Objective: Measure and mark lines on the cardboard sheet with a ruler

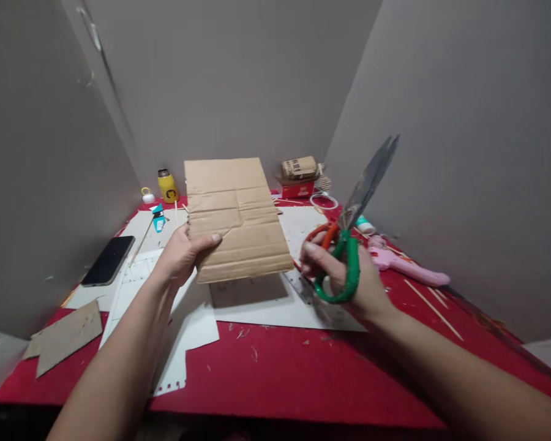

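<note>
My left hand [181, 254] grips the left edge of a brown corrugated cardboard sheet [236, 214], thumb on top, holding it up above the table. My right hand [344, 278] is closed through the green and orange handles of a pair of scissors [349, 245]. Their blades [370, 180] point up and to the right, away from the cardboard. The scissors are a short way right of the sheet and do not touch it.
A red table [303, 373] carries white paper sheets [188, 318], a black phone [108, 260], a cardboard scrap [67, 337], a pink glue gun [406, 263], wooden sticks [434, 309], a yellow bottle [168, 185], a metal ruler [305, 288] and a small red box [298, 187]. Grey walls close in on three sides.
</note>
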Demonstrator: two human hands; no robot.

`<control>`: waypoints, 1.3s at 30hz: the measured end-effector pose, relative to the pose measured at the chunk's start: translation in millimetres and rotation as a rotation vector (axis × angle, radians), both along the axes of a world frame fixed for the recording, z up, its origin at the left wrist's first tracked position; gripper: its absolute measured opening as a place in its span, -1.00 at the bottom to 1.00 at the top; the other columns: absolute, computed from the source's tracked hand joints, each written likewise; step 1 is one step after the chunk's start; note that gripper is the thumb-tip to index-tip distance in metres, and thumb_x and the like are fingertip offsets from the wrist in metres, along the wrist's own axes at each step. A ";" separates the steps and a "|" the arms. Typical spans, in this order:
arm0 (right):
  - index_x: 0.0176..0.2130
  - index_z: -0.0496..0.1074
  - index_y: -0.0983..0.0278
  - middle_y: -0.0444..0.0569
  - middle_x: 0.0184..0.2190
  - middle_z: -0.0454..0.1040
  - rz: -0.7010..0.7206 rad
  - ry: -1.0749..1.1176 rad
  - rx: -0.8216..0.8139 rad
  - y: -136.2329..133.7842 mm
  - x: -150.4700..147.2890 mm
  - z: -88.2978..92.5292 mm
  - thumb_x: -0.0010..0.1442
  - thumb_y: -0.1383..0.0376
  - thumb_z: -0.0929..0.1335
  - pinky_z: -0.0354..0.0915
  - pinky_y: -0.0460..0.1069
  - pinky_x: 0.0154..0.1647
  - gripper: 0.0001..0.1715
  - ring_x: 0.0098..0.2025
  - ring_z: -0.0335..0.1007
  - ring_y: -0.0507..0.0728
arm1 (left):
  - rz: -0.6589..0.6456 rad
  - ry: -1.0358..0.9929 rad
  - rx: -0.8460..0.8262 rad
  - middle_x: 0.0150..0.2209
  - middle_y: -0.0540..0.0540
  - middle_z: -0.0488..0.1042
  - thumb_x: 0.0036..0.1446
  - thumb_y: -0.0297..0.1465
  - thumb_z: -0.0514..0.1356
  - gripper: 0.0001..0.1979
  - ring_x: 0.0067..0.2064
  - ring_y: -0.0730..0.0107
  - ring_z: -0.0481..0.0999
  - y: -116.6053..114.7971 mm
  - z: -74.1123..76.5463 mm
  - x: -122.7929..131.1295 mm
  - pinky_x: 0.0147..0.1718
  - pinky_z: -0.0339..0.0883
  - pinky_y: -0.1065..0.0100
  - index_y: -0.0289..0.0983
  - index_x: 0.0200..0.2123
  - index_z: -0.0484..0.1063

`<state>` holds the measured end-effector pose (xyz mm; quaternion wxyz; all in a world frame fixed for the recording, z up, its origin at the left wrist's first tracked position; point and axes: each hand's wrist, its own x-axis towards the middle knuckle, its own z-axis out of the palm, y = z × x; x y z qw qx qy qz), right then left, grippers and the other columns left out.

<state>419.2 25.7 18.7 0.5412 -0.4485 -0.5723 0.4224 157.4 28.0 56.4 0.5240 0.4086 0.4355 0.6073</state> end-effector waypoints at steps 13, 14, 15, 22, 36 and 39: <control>-0.11 0.49 0.32 0.20 -0.18 0.58 -0.434 -1.073 -0.104 67.0 66.2 10.6 0.22 0.07 0.33 0.29 0.08 -0.24 -0.59 -0.17 0.49 0.32 | 0.029 0.248 -0.199 -0.33 -0.20 0.64 -0.21 -0.49 0.46 -0.39 -0.46 0.21 0.60 24.4 -23.8 -17.6 -0.35 0.49 0.21 -0.26 0.01 0.51; -0.08 0.51 0.34 0.24 -0.15 0.58 -0.422 -1.102 -0.119 68.4 66.5 8.1 0.22 0.09 0.33 0.30 0.09 -0.22 -0.57 -0.13 0.49 0.35 | 0.037 0.267 -0.217 -0.35 -0.19 0.64 -0.20 -0.48 0.45 -0.40 -0.48 0.22 0.59 25.5 -26.1 -18.0 -0.36 0.48 0.22 -0.26 0.02 0.51; -0.06 0.52 0.36 0.26 -0.13 0.58 -0.405 -1.139 -0.134 69.4 66.0 5.3 0.21 0.10 0.33 0.30 0.10 -0.20 -0.55 -0.10 0.49 0.38 | 0.044 0.287 -0.233 -0.37 -0.17 0.63 -0.19 -0.47 0.44 -0.39 -0.49 0.23 0.59 26.4 -28.2 -18.2 -0.37 0.47 0.23 -0.26 0.03 0.50; -0.13 0.57 0.44 0.36 -0.14 0.58 -0.275 -1.324 -0.211 66.8 51.9 -5.6 0.17 0.15 0.36 0.32 0.10 -0.22 -0.57 -0.10 0.52 0.41 | 0.007 0.433 -0.297 -0.41 -0.12 0.62 -0.24 -0.48 0.42 -0.36 -0.48 0.25 0.57 25.1 -24.1 -24.5 -0.48 0.39 0.34 -0.29 0.02 0.45; 0.10 0.40 0.31 0.08 0.03 0.46 -0.271 -1.295 -0.153 67.4 40.2 1.3 0.35 0.15 0.37 0.44 0.17 -0.02 -0.58 -0.03 0.47 0.19 | 0.015 0.651 -0.310 -0.43 -0.07 0.59 -0.28 -0.34 0.41 -0.32 -0.43 0.22 0.61 25.3 0.3 -37.5 -0.50 0.44 0.36 -0.26 0.02 0.43; 0.12 0.39 0.30 0.07 0.04 0.46 -0.276 -1.276 -0.120 67.9 40.9 3.4 0.35 0.16 0.36 0.45 0.17 -0.03 -0.58 -0.03 0.47 0.19 | -0.039 0.698 -0.322 -0.40 -0.10 0.60 -0.30 -0.29 0.42 -0.33 -0.42 0.19 0.61 25.8 0.7 -37.7 -0.51 0.45 0.34 -0.25 -0.02 0.44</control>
